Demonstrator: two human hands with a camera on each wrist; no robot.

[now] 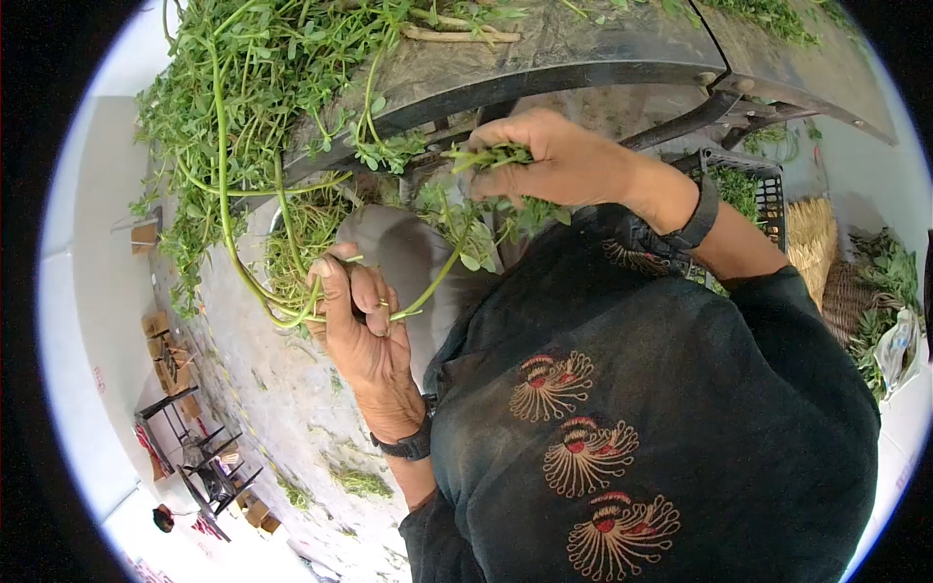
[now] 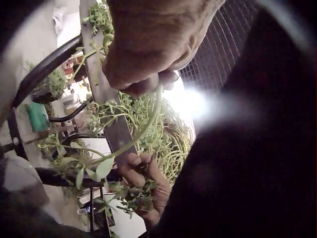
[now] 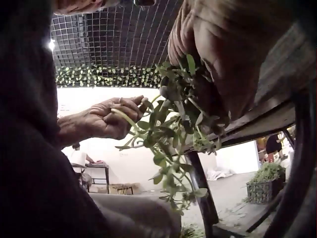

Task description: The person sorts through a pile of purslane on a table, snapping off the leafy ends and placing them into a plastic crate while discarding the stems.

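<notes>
In the head view my left hand (image 1: 364, 340) pinches long, pale green stems (image 1: 224, 194) between thumb and fingers, below the table's edge. Cut or broken stem ends stick out past its fingertips. My right hand (image 1: 573, 160), higher and to the right, grips a bunch of leafy green sprigs (image 1: 498, 154). One stem (image 1: 437, 277) runs from the left fingers up toward the leaves hanging under the right hand. The right wrist view shows the small rounded leaves (image 3: 171, 163) dangling below the right hand (image 3: 223, 49), with the left hand (image 3: 106, 119) close beside them.
A heap of leafy stems (image 1: 292, 73) covers the left of the dark table (image 1: 583, 44) and hangs over its edge. More stems (image 1: 292, 243) lie below. A black crate (image 1: 773, 194) of greens and a woven basket (image 1: 847, 296) stand at right. Scraps (image 1: 360, 481) litter the floor.
</notes>
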